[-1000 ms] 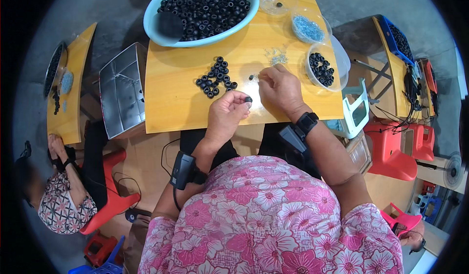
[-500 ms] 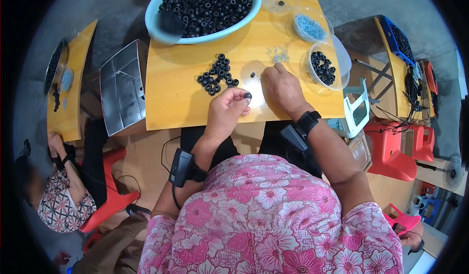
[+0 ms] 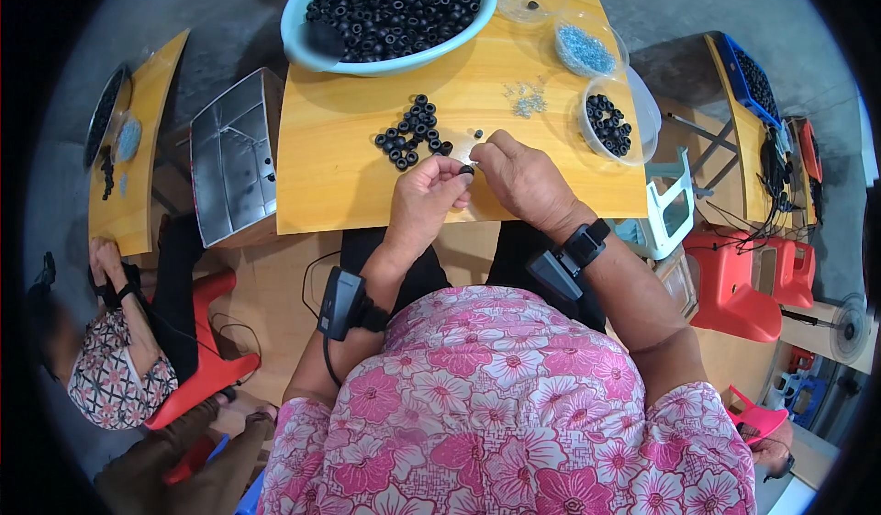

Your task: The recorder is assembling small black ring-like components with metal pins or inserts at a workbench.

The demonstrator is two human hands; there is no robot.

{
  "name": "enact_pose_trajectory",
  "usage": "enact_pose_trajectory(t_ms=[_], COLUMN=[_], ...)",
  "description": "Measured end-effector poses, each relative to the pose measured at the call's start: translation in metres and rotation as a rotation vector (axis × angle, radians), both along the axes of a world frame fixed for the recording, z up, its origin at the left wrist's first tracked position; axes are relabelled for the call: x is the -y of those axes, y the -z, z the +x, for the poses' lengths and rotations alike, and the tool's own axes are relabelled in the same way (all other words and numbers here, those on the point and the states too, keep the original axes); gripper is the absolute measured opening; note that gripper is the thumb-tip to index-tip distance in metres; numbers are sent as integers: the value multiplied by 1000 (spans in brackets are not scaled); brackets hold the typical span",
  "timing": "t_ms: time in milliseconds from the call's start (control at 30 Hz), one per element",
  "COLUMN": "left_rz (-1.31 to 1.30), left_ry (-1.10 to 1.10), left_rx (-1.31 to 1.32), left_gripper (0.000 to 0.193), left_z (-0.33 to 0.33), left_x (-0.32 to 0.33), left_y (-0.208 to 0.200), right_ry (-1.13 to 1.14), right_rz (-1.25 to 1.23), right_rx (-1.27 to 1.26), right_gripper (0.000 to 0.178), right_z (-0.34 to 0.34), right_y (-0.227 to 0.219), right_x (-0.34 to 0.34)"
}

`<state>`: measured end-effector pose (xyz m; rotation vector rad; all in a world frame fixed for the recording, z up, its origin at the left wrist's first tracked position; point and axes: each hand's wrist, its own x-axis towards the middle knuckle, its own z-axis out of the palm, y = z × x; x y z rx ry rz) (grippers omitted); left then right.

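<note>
My left hand (image 3: 424, 201) pinches a small round black part (image 3: 466, 171) between thumb and fingertips, just above the near part of the table. Close to its right, my right hand (image 3: 530, 183) has thumb and forefinger pressed together at the part; whatever they hold is too small to make out. A loose pile of black ring-shaped parts (image 3: 409, 134) lies beyond my left hand. One small black piece (image 3: 478, 134) rests alone beyond my fingertips. Farther right, tiny clear pieces (image 3: 525, 99) are scattered on the yellow table (image 3: 340, 184).
A light-blue basin (image 3: 292, 33) heaped with black parts stands at the far left. Along the right are a tub of black parts (image 3: 587, 134), a tub of bluish clear pieces (image 3: 558, 49) and a clear lidlike dish (image 3: 514, 5). Another person (image 3: 128, 359) sits at left.
My right hand has come away from the scattered clear pieces, moving left and nearer to the black part in my left hand. The left hand keeps its pinch.
</note>
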<state>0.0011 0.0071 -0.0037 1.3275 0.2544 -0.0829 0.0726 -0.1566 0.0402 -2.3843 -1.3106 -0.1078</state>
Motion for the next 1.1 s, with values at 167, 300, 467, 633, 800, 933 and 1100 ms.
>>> enact_pose_trajectory(t_ms=[167,300,467,633,800,933,1100], left_rz=[-65,-116,-181,-156,-141,-82,-65], left_ry=[-20,-19,-6,-1,4,31,52], left_rx=[28,28,0,-13,-33,21,68], left_gripper=[10,11,16,19,18,15,13], left_z=[1,0,-3,-2,-4,-4,-6], left_x=[0,-4,-9,-9,-10,-9,-8], left_y=[0,0,2,4,2,3,-2], right_ry=[-57,3,202,324,188,213,433], right_rz=[-95,-142,462,562,448,562,434], right_rx=[143,-19,-616,-797,-395,-581,-475], right_gripper=[20,22,22,19,17,17,18], right_z=[-5,-7,-10,-21,-26,-20,9], right_y=[-9,-15,13,24,11,16,30], right_x=[-6,-10,-13,-11,-13,-15,-11])
